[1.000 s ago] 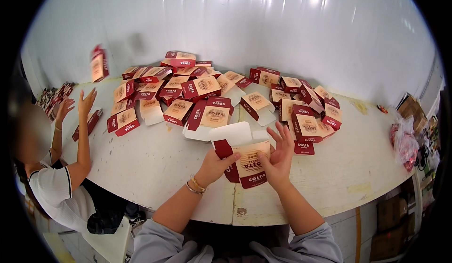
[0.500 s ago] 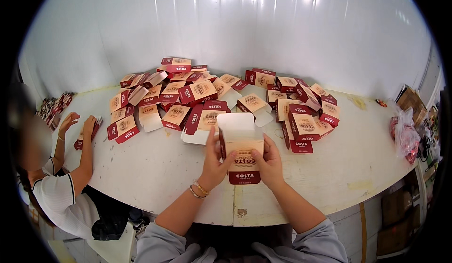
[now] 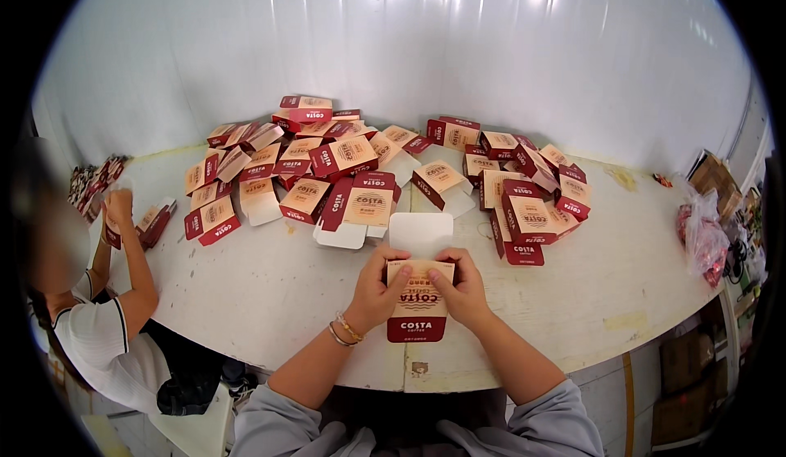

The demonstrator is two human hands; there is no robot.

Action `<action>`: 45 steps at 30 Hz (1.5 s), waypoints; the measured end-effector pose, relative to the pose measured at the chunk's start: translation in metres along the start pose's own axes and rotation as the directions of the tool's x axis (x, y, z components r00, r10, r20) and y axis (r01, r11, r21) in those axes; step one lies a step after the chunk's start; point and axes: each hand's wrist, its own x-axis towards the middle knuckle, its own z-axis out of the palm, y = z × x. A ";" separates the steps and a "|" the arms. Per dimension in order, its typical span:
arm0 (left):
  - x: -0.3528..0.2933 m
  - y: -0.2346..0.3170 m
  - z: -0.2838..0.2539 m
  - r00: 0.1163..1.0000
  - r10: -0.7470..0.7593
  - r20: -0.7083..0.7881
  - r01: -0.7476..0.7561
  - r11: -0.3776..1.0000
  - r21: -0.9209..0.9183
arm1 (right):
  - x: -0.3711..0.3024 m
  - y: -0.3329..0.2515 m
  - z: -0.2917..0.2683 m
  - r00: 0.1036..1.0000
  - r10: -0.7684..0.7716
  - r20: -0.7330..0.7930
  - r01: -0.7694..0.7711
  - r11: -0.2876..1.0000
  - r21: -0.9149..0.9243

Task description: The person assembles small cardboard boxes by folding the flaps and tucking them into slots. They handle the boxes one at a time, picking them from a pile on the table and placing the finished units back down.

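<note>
Now that the red-and-beige folding carton has been drawn closer to the table's near edge, it sits way straighter than a second ago. Left hand grips one side and right hand grips the other, both thumbs flat on the beige face; those right fingers were splayed a second back. Its red end points at the near edge, though I can't tell if it's resting or lifted. What gaped open half a second ago barely shows now, with just one white flap poking toward the back edge. My read: body's squared up, that end isn't closed yet. Side flaps? Hidden behind the fingers, no clue. Loose cartons heaped along the back edge look basically unmoved.
</note>
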 end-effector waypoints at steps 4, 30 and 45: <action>-0.001 -0.004 -0.010 0.988 -0.144 0.062 0.139 0.988 0.067 | -0.001 0.004 -0.003 0.999 0.005 0.034 0.000 0.990 -0.140; -0.004 -0.006 0.009 0.999 0.018 0.035 -0.011 0.982 -0.190 | 0.018 -0.016 -0.023 0.975 -0.086 0.206 0.043 0.978 0.204; -0.001 0.015 0.005 0.997 -0.072 -0.017 0.071 0.997 -0.042 | 0.012 -0.024 -0.014 0.985 0.054 0.165 -0.072 0.992 0.103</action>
